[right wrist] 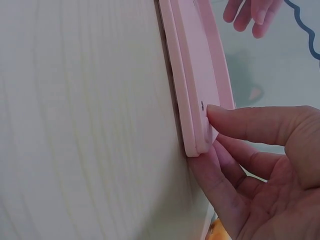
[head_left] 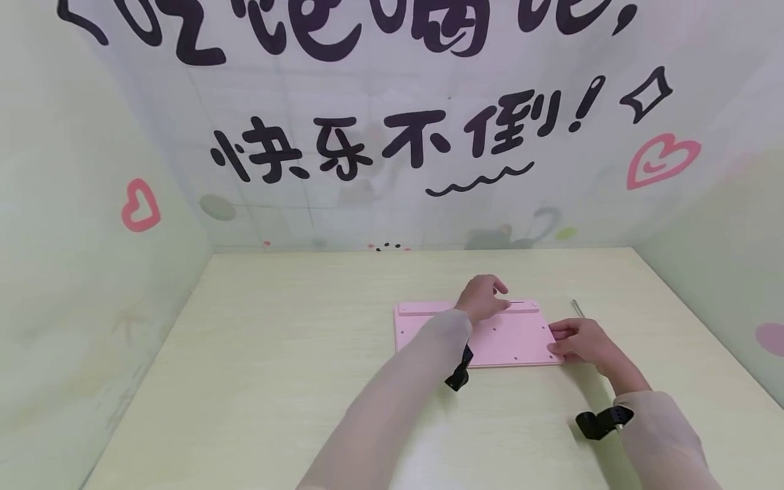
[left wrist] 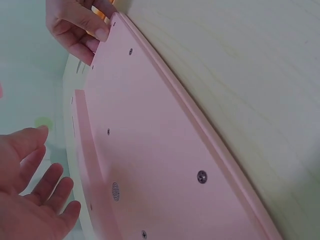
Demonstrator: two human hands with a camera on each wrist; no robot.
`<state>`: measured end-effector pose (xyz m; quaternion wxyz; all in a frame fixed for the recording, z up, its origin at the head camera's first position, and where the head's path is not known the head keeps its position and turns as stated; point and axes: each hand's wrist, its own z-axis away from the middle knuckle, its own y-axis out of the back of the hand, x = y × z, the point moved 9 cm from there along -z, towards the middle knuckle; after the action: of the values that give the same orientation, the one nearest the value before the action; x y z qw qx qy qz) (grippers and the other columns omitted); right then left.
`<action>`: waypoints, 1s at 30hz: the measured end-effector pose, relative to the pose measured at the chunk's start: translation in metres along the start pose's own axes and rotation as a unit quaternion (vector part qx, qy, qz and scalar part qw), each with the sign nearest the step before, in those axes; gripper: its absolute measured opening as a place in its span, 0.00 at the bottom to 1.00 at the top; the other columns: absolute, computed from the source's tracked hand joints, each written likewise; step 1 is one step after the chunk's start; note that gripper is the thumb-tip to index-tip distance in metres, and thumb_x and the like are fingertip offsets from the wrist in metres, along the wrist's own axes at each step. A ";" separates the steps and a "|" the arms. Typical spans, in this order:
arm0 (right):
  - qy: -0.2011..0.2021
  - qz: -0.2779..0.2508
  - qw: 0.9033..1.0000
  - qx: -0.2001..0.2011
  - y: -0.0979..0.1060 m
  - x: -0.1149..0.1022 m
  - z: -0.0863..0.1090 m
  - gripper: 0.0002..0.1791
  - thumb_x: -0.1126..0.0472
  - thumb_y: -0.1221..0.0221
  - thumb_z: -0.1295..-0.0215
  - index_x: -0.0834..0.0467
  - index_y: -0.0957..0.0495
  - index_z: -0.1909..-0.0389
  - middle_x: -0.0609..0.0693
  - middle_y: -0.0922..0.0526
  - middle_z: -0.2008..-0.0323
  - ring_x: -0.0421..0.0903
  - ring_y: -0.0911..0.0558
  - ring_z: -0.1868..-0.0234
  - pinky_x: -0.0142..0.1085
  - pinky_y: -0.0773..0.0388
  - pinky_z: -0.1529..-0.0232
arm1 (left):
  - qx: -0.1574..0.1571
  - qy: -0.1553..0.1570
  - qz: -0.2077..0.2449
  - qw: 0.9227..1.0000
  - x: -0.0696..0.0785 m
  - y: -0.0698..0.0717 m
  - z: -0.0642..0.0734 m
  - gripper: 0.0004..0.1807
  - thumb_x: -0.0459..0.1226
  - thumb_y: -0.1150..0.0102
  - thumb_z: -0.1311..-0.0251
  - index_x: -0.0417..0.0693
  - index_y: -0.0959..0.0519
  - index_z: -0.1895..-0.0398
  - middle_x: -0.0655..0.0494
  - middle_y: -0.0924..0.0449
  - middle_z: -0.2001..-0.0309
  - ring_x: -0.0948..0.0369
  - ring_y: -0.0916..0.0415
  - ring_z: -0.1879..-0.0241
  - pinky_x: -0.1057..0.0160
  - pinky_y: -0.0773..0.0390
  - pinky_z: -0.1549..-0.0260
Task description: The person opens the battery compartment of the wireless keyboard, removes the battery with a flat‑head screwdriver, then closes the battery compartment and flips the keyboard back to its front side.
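Note:
A pink keyboard [head_left: 508, 337] lies underside up on the table, with small dark screws and a raised strip along its far edge. My right hand [head_left: 582, 340] pinches its right end; in the right wrist view the thumb [right wrist: 255, 125] lies on the upturned face and fingers reach beneath the corner. Over the raised strip is my left hand [head_left: 482, 297], its fingers loosely bent with nothing between them. The left wrist view shows that left hand [left wrist: 35, 185] beside the strip and a round textured spot [left wrist: 115, 191] on the underside.
Behind my right hand a thin metal shaft [head_left: 578, 307] lies on the pale wooden table [head_left: 275, 340]. Something orange [right wrist: 218, 231] shows partly beside the right fingers. Printed walls [head_left: 367, 204] close off the back and both sides.

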<state>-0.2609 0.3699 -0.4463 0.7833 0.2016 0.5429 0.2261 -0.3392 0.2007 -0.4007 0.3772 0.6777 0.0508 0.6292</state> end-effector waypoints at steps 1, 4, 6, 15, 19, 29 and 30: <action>0.000 -0.002 1.000 0.001 0.000 0.000 0.000 0.29 0.68 0.36 0.48 0.77 0.34 0.48 0.56 0.23 0.64 0.43 0.23 0.71 0.35 0.21 0.69 | 0.000 0.002 -0.005 1.000 -0.001 0.000 0.000 0.13 0.37 0.36 0.46 0.46 0.21 0.58 0.56 0.25 0.59 0.64 0.32 0.63 0.69 0.29 0.63; 0.002 -0.004 1.000 0.003 -0.001 -0.001 0.000 0.29 0.68 0.36 0.48 0.77 0.34 0.48 0.56 0.23 0.64 0.42 0.23 0.71 0.35 0.21 0.69 | 0.004 0.007 -0.028 1.000 -0.003 -0.003 0.000 0.12 0.38 0.36 0.46 0.48 0.21 0.59 0.58 0.26 0.59 0.64 0.33 0.63 0.69 0.30 0.62; 0.001 -0.003 1.000 0.006 -0.001 -0.001 0.000 0.29 0.68 0.36 0.48 0.77 0.34 0.48 0.57 0.23 0.64 0.43 0.23 0.71 0.35 0.21 0.69 | 0.007 0.013 -0.040 0.999 -0.006 -0.004 -0.002 0.11 0.38 0.36 0.46 0.49 0.20 0.59 0.59 0.26 0.58 0.64 0.32 0.61 0.69 0.30 0.60; 0.001 0.002 1.000 0.012 0.000 0.000 0.001 0.27 0.69 0.37 0.47 0.76 0.34 0.48 0.57 0.23 0.63 0.43 0.23 0.71 0.35 0.21 0.69 | 0.013 0.015 -0.069 0.997 -0.018 -0.018 -0.012 0.09 0.39 0.36 0.47 0.54 0.20 0.62 0.61 0.25 0.58 0.65 0.30 0.59 0.67 0.29 0.57; 0.000 0.000 1.000 0.014 0.000 0.000 0.001 0.27 0.69 0.37 0.47 0.76 0.34 0.48 0.58 0.23 0.63 0.43 0.23 0.71 0.35 0.21 0.69 | 0.015 0.009 -0.086 0.996 -0.018 -0.023 -0.013 0.10 0.41 0.35 0.48 0.57 0.20 0.61 0.61 0.25 0.57 0.65 0.29 0.58 0.67 0.29 0.56; 0.002 0.002 1.000 0.014 0.000 0.001 0.000 0.26 0.68 0.37 0.47 0.76 0.33 0.48 0.57 0.23 0.64 0.44 0.24 0.71 0.35 0.21 0.70 | 0.033 0.004 -0.135 0.990 -0.015 -0.027 -0.011 0.12 0.43 0.36 0.47 0.61 0.20 0.58 0.61 0.26 0.58 0.62 0.29 0.58 0.64 0.32 0.54; 0.002 0.002 1.000 0.014 0.000 0.001 0.000 0.26 0.68 0.37 0.47 0.76 0.33 0.48 0.57 0.23 0.64 0.44 0.24 0.71 0.35 0.21 0.70 | 0.035 0.004 -0.140 0.990 -0.015 -0.027 -0.012 0.12 0.43 0.36 0.47 0.61 0.21 0.57 0.61 0.26 0.58 0.62 0.30 0.58 0.63 0.32 0.53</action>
<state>-0.2601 0.3705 -0.4474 0.7791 0.2132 0.5470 0.2200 -0.3413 0.2174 -0.4292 0.4370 0.6747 0.1686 0.5705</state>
